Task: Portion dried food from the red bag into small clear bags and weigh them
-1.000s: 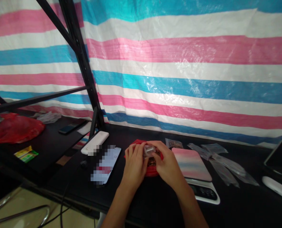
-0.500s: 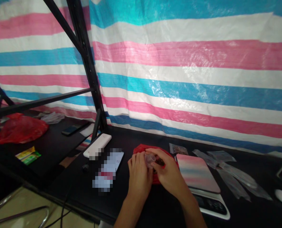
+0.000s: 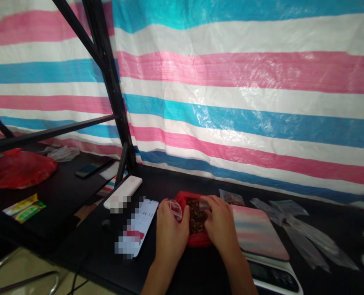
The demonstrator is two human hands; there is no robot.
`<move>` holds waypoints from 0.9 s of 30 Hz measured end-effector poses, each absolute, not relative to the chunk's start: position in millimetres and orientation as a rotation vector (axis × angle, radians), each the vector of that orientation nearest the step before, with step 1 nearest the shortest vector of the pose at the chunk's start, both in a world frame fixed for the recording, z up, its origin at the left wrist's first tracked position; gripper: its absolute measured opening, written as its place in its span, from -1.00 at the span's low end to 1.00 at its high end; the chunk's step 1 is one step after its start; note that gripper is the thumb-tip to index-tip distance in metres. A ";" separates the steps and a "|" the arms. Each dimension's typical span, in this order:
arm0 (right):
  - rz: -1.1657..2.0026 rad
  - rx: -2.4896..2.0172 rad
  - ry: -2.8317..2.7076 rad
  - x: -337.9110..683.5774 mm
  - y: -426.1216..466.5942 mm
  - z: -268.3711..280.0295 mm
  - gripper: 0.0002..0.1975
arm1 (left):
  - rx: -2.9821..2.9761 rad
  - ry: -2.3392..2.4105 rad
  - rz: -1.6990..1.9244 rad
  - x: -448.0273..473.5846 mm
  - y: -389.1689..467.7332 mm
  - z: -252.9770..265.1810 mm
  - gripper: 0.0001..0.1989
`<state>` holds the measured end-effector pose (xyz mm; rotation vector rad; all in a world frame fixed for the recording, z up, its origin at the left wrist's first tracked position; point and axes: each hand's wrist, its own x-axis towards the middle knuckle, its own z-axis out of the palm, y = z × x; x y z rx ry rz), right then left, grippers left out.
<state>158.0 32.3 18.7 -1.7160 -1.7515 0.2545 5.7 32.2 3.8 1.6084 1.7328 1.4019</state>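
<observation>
A red plastic bag (image 3: pixel 197 241) stands open on the black table, filled with brown dried bits (image 3: pixel 196 217). My left hand (image 3: pixel 171 225) is at the bag's left edge, fingers closed on a clear plastic bag (image 3: pixel 176 209) whose mouth gapes. Over the right side of the brown bits is my right hand (image 3: pixel 221 219), its fingers curled round a small clear plastic piece (image 3: pixel 204 205). The exact shape of that piece is partly hidden by the fingers. Right of the hands sits a kitchen scale (image 3: pixel 261 231) with a pinkish plate.
Clear plastic bags (image 3: pixel 310 233) lie right of the scale; a filled small bag (image 3: pixel 231 197) is behind it. To the left are a lit phone (image 3: pixel 143 225) and a white power bank (image 3: pixel 125 190). A black metal frame (image 3: pixel 109 82) rises beside a striped sheet (image 3: pixel 231 106).
My hands have moved apart, the left one leftward with the clear bag. The brown bits in the red bag now show between them. The view has shifted slightly.
</observation>
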 end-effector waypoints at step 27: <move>0.660 -1.362 -1.542 158.9 29.5 5.3 -0.54 | 1.630 1.416 1.454 5.1 39.5 -2.3 -0.94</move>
